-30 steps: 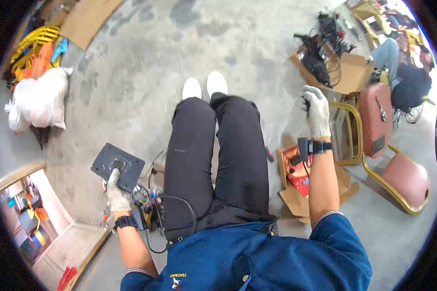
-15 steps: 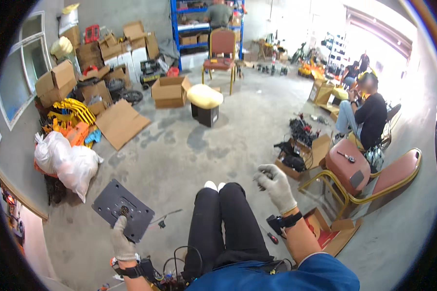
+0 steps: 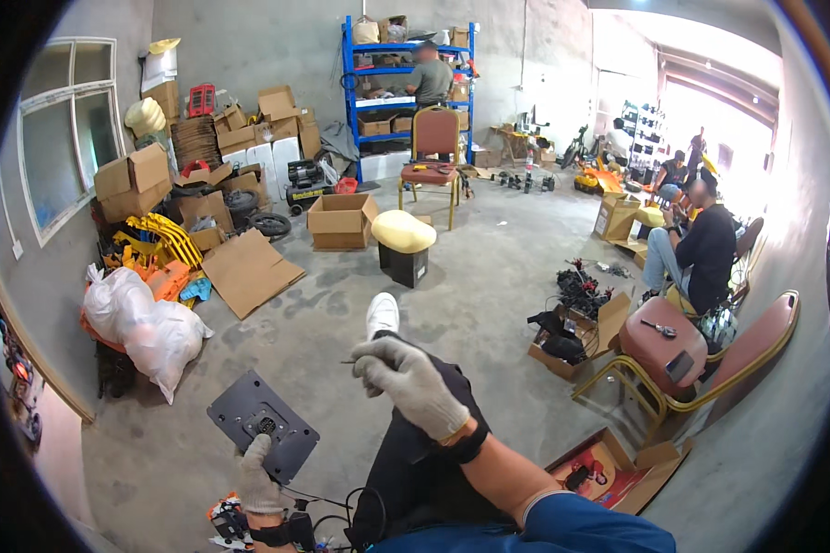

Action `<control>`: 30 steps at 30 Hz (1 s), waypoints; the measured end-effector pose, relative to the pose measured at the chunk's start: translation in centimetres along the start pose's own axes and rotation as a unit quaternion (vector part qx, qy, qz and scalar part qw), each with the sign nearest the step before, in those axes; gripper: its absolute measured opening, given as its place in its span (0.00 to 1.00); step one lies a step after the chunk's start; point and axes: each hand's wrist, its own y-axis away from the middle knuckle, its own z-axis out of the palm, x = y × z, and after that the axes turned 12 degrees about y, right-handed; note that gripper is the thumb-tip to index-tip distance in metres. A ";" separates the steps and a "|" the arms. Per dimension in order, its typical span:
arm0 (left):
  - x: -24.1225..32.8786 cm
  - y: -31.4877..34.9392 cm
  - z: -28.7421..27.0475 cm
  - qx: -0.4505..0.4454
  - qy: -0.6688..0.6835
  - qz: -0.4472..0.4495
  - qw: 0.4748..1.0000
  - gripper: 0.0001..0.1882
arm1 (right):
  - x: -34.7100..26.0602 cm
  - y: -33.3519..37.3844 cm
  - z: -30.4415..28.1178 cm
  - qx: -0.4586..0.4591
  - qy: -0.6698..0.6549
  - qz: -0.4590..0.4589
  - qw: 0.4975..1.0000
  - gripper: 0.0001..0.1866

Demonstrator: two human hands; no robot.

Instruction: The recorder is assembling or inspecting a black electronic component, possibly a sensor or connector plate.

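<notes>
Head view: left grip [image 3: 257, 477] grasps a probably stiff plate [image 3: 275, 415], best edge-held, toward seven o'clock; right grip [image 3: 413, 385], I cannot tell.

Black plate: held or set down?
Held: the left hand has the black plate by its near edge, with the gloved thumb on its face, just below the round central part.

The plate [image 3: 273, 407] is dark grey, the right glove [image 3: 417, 389] off-white.

This is a workshop — stocked shelving [image 3: 378, 71], loose wheels [image 3: 269, 225], concrete floor [image 3: 489, 304].
</notes>
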 end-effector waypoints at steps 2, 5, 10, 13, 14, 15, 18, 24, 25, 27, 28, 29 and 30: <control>-0.2 -0.1 -0.2 -0.001 -0.003 -0.008 1.000 0.25 | 1.6 0.0 1.2 -0.026 -0.019 0.032 0.999 0.16; 0.2 0.9 0.7 -0.013 -0.020 -0.022 0.999 0.24 | 5.1 0.1 2.3 -0.051 -0.065 0.086 0.993 0.20; -0.1 1.2 -0.2 0.020 -0.049 -0.032 0.998 0.23 | 10.0 -1.1 4.1 -0.075 -0.152 0.186 0.968 0.15; -0.2 1.6 0.1 0.012 -0.029 -0.013 0.999 0.22 | 12.4 -1.1 4.4 -0.074 -0.201 0.211 0.954 0.09; 0.0 1.9 0.6 0.018 -0.036 -0.007 0.999 0.21 | 13.4 -1.0 4.2 -0.074 -0.231 0.216 0.946 0.08; 0.0 2.2 0.9 0.023 -0.043 -0.002 0.999 0.20 | 14.3 -1.0 3.8 -0.072 -0.230 0.215 0.946 0.08; -0.1 1.6 0.7 -0.003 -0.049 -0.020 0.999 0.23 | 15.9 -1.0 3.5 -0.030 -0.226 0.235 0.945 0.08; -0.2 1.7 3.0 -0.075 -0.096 -0.031 0.992 0.23 | 16.3 0.2 4.0 -0.023 -0.190 0.205 0.960 0.10; 0.2 2.3 3.5 -0.087 -0.100 -0.038 0.990 0.23 | 16.3 0.2 4.9 -0.039 -0.196 0.212 0.957 0.12; 0.3 2.4 4.9 -0.127 -0.111 -0.041 0.985 0.24 | 16.5 0.2 5.2 -0.059 -0.212 0.216 0.951 0.15; -0.3 2.0 4.7 -0.137 -0.115 -0.047 0.983 0.24 | 16.5 0.4 5.2 -0.079 -0.218 0.215 0.949 0.17; -0.8 1.5 4.1 -0.149 -0.115 -0.037 0.981 0.25 | 16.0 0.8 5.4 -0.104 -0.207 0.200 0.952 0.18; -1.3 1.0 3.7 -0.159 -0.114 -0.025 0.980 0.26 | 15.5 1.1 5.6 -0.104 -0.197 0.224 0.949 0.18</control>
